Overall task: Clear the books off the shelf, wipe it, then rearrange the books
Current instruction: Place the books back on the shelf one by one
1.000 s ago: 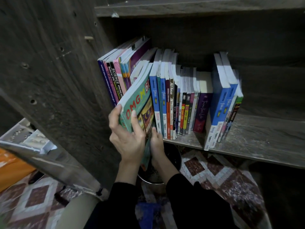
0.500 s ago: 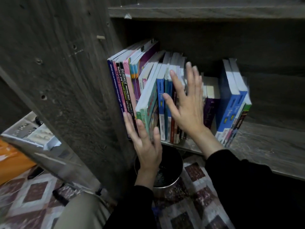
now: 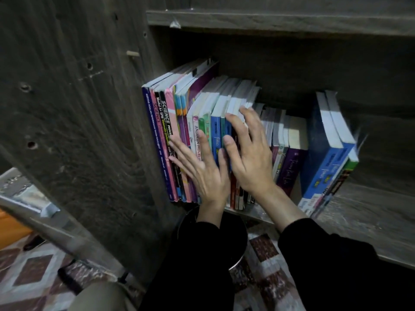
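A row of upright books [image 3: 170, 122] fills the left part of the dark wooden shelf [image 3: 363, 212], packed against the left side panel [image 3: 85, 122]. My left hand [image 3: 202, 169] lies flat with straight fingers against the spines of the left books. My right hand [image 3: 251, 153] presses its spread fingers on the spines of the blue and white books in the middle. Further right stand a purple book [image 3: 289, 169] and, past a small gap, several blue books [image 3: 325, 158] leaning left.
Below the shelf edge a round dark metal pot [image 3: 238, 248] sits on a patterned floor mat [image 3: 33, 270], partly hidden by my sleeves. Another shelf board [image 3: 280, 21] runs above the books. Something orange [image 3: 11, 227] lies at far left.
The teal book I held tilted out has gone into the row. My left hand moved up flat onto the spines, and my right hand came onto the middle books.
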